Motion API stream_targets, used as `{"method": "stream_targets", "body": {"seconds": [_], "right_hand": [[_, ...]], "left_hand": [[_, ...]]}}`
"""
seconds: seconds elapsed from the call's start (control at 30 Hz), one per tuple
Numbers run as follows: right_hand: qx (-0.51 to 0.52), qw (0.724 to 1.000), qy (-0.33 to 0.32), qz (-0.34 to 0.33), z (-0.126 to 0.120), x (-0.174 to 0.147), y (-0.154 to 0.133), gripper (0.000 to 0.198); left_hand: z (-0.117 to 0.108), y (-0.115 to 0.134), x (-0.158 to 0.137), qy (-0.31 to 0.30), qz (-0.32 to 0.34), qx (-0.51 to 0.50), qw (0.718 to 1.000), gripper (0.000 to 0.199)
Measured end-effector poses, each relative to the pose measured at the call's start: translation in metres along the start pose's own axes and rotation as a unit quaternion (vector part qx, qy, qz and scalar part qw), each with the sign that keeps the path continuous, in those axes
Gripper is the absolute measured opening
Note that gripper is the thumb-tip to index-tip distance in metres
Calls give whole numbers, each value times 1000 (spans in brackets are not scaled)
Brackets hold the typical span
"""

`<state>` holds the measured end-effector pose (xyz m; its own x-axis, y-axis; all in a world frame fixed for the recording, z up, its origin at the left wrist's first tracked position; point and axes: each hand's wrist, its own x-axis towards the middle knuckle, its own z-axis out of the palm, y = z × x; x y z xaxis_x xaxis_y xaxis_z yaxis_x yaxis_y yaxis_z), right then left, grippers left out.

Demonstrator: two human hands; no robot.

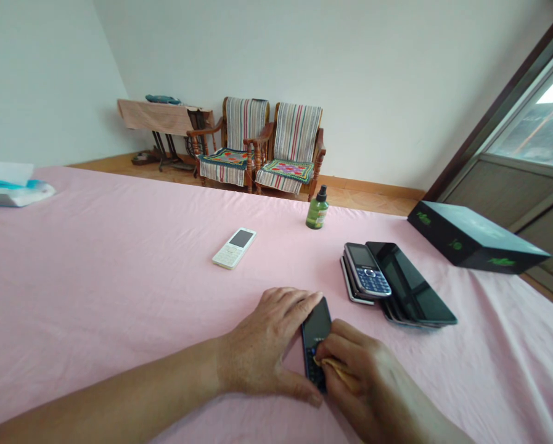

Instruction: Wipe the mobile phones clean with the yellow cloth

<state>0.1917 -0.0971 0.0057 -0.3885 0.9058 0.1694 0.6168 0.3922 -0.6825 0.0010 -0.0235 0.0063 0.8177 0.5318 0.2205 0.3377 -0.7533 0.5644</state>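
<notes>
A dark keypad phone (317, 324) lies face up on the pink cloth in front of me. My left hand (269, 345) grips it along its left side, fingers at the top end and thumb at the bottom end. In my right hand (364, 376) is a small yellow cloth (343, 372), pinched and pressed onto the phone's keypad. The right fingers cover part of the keys. Beyond my hands, a white keypad phone (234, 248) lies by itself.
Right of my hands are a stack of keypad phones (366, 271) and a stack of black smartphones (412, 283). A green spray bottle (317, 211) stands near the far edge. A black box (475, 237) sits at right, a tissue pack (12, 188) at left. Two chairs (285, 148) stand beyond.
</notes>
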Motion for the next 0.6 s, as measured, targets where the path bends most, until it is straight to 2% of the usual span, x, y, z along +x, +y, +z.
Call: {"method": "stream_targets", "body": {"seconds": [0.13, 0.37, 0.53, 0.6], "right_hand": [[31, 999, 37, -21, -6, 3, -3, 23], [39, 994, 104, 0, -3, 1, -7, 18], [19, 997, 77, 11, -5, 1, -3, 23], [28, 997, 73, 20, -6, 1, -2, 31]], "left_hand": [[1, 0, 0, 1, 3, 2, 1000, 99], [2, -2, -2, 15, 20, 1, 1000, 101], [1, -1, -1, 8, 15, 3, 1000, 101], [1, 0, -1, 5, 8, 4, 1000, 102]]}}
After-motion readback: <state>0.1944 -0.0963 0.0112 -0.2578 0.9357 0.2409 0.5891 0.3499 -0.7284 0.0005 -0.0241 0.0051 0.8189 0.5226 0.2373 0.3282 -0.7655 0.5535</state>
